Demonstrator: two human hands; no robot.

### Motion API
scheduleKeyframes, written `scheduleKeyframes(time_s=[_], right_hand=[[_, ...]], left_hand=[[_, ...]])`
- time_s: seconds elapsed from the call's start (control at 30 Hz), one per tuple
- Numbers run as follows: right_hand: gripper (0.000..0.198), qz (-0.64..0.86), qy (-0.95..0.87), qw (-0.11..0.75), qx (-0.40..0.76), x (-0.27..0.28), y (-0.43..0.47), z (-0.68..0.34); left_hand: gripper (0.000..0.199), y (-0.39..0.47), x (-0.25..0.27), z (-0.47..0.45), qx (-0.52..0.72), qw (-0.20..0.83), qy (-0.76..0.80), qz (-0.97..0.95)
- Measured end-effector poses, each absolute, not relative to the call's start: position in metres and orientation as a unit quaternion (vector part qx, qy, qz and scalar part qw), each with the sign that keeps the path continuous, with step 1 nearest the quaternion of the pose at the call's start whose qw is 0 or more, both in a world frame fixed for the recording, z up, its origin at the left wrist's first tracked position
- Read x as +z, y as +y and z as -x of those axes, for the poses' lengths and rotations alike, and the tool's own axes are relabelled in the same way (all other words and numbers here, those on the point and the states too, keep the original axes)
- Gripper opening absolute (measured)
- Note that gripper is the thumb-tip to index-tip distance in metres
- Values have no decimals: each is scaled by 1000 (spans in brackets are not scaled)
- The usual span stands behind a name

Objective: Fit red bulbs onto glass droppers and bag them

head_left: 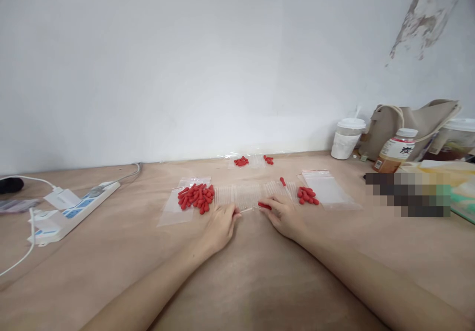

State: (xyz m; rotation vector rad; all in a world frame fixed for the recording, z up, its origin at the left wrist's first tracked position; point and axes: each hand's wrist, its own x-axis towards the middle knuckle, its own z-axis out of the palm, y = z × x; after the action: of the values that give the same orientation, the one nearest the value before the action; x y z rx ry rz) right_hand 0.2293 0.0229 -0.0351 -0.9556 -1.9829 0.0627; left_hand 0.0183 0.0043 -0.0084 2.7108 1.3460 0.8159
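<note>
My left hand point(221, 226) pinches the end of a thin clear dropper tube point(246, 211), which points toward my right hand. Between the fingers of my right hand point(284, 216) is a red rubber bulb point(264, 206), close to the tube's far tip; whether they touch I cannot tell. Just behind my hands lies a row of clear tubes point(248, 195). A heap of red bulbs point(195, 196) rests on plastic bags at the left, and a smaller group of red bulbs point(308, 196) sits at the right. One red bulb point(282, 181) stands out at the tubes' back edge.
Plastic bags point(334, 192) lie flat at right. Near the wall are bagged red bulbs point(241, 161). A power strip point(79, 212) with chargers and cables is at left. A lidded cup point(347, 139), a bottle point(395, 152) and a beige bag point(423, 116) stand at back right.
</note>
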Motion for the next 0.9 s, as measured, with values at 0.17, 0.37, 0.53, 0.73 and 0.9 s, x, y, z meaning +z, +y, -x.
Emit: scheduleKeyframes(time_s=[0.17, 0.37, 0.53, 0.73, 0.9], right_hand=[[19, 345, -826, 441, 67, -32, 19, -227], [18, 335, -840, 422, 67, -33, 19, -229], [16, 332, -843, 418, 60, -34, 20, -229], [18, 318, -847, 416, 92, -34, 18, -230], [19, 293, -847, 416, 154, -34, 18, -229]], left_hand=[[16, 1, -25, -16, 327, 30, 387, -862], [17, 1, -24, -20, 322, 68, 399, -856], [18, -1, -24, -21, 327, 68, 410, -849], [18, 0, -24, -20, 317, 62, 403, -856], [19, -1, -24, -19, 322, 76, 388, -860]])
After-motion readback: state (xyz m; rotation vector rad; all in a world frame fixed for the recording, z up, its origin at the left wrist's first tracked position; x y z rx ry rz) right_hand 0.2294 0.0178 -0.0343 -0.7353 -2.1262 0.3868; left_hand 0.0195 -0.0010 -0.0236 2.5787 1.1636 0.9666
